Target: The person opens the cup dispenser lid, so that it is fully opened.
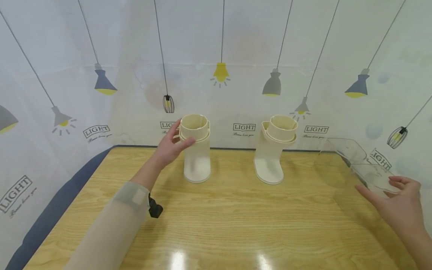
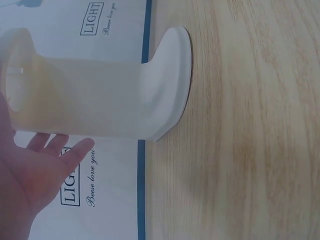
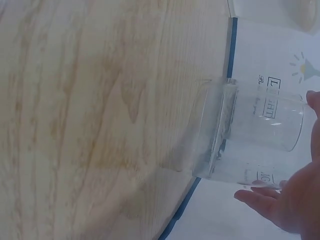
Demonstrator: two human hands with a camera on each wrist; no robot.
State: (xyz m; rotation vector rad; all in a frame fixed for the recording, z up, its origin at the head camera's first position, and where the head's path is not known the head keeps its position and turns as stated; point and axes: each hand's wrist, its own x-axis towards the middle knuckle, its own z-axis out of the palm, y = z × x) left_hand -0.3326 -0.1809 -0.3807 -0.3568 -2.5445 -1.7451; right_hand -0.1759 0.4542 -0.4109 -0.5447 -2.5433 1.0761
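Note:
Two cream plastic stands, each with a round ring top and a rounded foot, are upright near the table's back edge. My left hand (image 1: 172, 148) is at the ring of the left stand (image 1: 197, 159), thumb in front and fingers round its left side. In the left wrist view that stand (image 2: 100, 95) shows from ring to foot. On the right, my right hand (image 1: 403, 202) holds a clear container (image 1: 371, 176) by its upper part, thumb on one side and fingers on the other. The right wrist view shows the see-through wall (image 3: 265, 120); its outline is faint.
The other cream stand (image 1: 270, 161) is right of the left one. Another clear outline (image 1: 341, 150), perhaps a second container, shows behind the held one. A wood-grain table (image 1: 229, 217) lies below, and a lamp-printed cloth (image 1: 192, 45) hangs behind it.

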